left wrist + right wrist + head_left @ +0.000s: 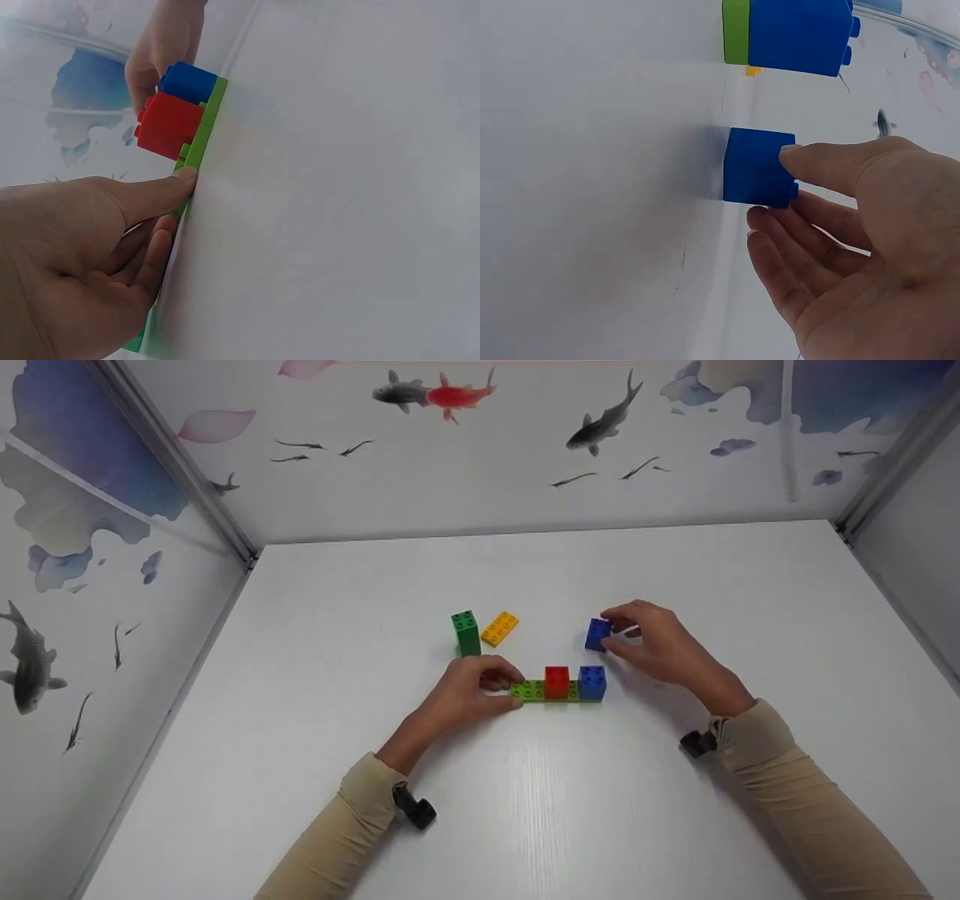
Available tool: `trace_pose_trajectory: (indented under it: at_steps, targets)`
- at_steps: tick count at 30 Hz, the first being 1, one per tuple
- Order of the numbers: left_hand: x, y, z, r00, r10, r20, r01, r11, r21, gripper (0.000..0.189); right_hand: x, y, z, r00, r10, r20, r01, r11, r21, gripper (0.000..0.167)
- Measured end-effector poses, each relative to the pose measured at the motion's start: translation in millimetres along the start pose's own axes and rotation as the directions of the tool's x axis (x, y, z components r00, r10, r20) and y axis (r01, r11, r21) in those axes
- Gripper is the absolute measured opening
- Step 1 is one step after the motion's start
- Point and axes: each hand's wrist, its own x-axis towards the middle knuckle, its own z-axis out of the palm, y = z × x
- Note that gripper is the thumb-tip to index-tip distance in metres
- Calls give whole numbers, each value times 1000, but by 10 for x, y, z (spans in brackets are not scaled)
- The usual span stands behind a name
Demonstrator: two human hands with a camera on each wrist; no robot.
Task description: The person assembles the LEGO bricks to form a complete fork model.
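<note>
Since the white table [487,825], filling the head view's middle and bottom, offers a level base, keeping the lime plate [529,690] flat and gripping the blue block [597,636] by its sides would likely serve best. From the lower right, the right hand [656,645] bends in with fingers curved, pinching that block right of centre. From the lower left, the left hand [476,686] pinches the plate's left end near the centre, thumb at the near edge. Up-left of the plate stands a green block [466,634] beside a yellow brick [499,628]; on the plate sit a red block [556,682] and, rightmost, a second blue block [592,682]
</note>
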Motion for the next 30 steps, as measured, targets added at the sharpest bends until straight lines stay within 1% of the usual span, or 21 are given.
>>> trace_pose_trajectory:
  at_steps: [6, 15, 18, 22, 26, 30]
  targets:
    - [-1, -9, 5, 1000, -1, 6, 1, 1000, -14, 28, 5, 43, 16, 999, 21, 33, -21, 1000, 13, 50]
    - [-3, -44, 16, 1000, -10, 1, 10, 1000, -9, 30, 5, 19, 5, 999, 0, 36, -1, 999, 34, 47]
    - [-3, -45, 13, 1000, -4, 3, 4, 1000, -9, 30, 3, -7, -2, 1000, -2, 29, 1, 1000, 23, 48]
    - [6, -51, 11, 1000, 11, 5, -11, 1000, -8, 30, 1, -27, 2, 999, -26, 22, 26, 1000, 17, 49]
    - [10, -51, 8, 1000, 20, 7, -20, 1000, -7, 30, 4, -30, 13, 999, -49, 8, 49, 998, 35, 48]
    - [5, -52, 6, 1000, 15, 7, -15, 1000, -8, 30, 0, -56, 22, 998, -57, -16, 58, 997, 51, 48]
